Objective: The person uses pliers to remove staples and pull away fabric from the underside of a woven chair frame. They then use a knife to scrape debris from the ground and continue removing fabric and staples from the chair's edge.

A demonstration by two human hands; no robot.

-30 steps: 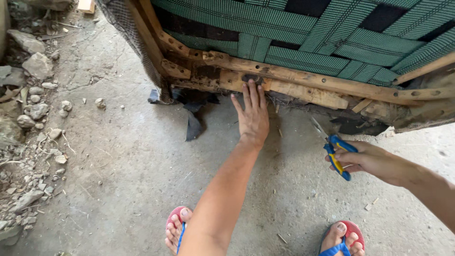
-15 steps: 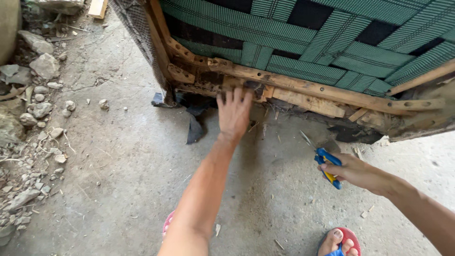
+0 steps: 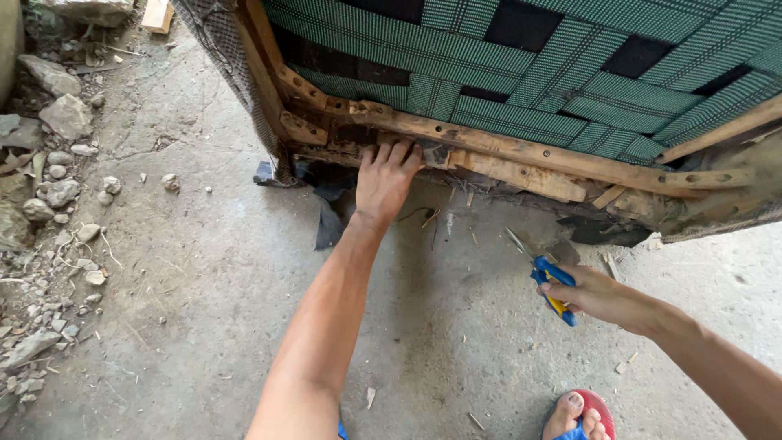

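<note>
Two hands at work here, both bare, over a dusty concrete floor [image 3: 204,326]. The left hand [image 3: 384,181] reaches up to the wooden rail [image 3: 521,155] of an overturned furniture frame, up at twelve o'clock, fingers [image 3: 391,153] curled over the rail's edge; the grip looks pressed on the wood rather than closed around anything, likely to steady the frame or feel along the rail. Above it runs green webbing [image 3: 505,73], woven in crossing straps, with dark gaps between. The right hand [image 3: 599,295] sits out at three o'clock, well apart from the frame, clenched on the pliers [image 3: 550,281] by their blue and yellow handles, metal nose pointing up toward eleven o'clock, held low and off the wood as if kept ready. Torn dark fabric [image 3: 330,216] hangs from the rail's underside just left of the wrist, and splinters lie scattered beneath. A toe in a red sandal [image 3: 580,415] shows at five o'clock. Loose stones [image 3: 57,179] pile along the nine o'clock edge.
</note>
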